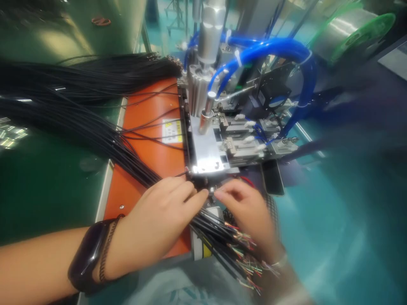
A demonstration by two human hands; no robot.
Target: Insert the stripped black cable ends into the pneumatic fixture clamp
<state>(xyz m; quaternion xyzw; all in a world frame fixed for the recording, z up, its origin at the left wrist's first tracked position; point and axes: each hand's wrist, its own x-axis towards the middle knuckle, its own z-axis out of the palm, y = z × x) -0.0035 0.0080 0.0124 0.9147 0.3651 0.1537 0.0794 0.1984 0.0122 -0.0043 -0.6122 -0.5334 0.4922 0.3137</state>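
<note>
Black cables (95,131) fan across the orange pad (127,199) toward the metal clamp plate (203,148), apparently pinned there by the curled left hand (160,212). The right hand (244,212) sits just beside it, any grasp hidden

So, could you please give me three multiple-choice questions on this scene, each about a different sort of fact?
1. Where do the black cables lie?
A) across the orange panel
B) inside a box
C) under the machine

2. What colour is the looped tubing?
A) red
B) blue
C) yellow

3. What state are the cable ends beside the right hand in?
A) capped
B) taped
C) fanned out into thin coloured wires

Answers:
1 A, the bundle runs over the panel.
2 B, the tubing shows bright blue.
3 C, bare coloured wires splay out below the hand.
</note>
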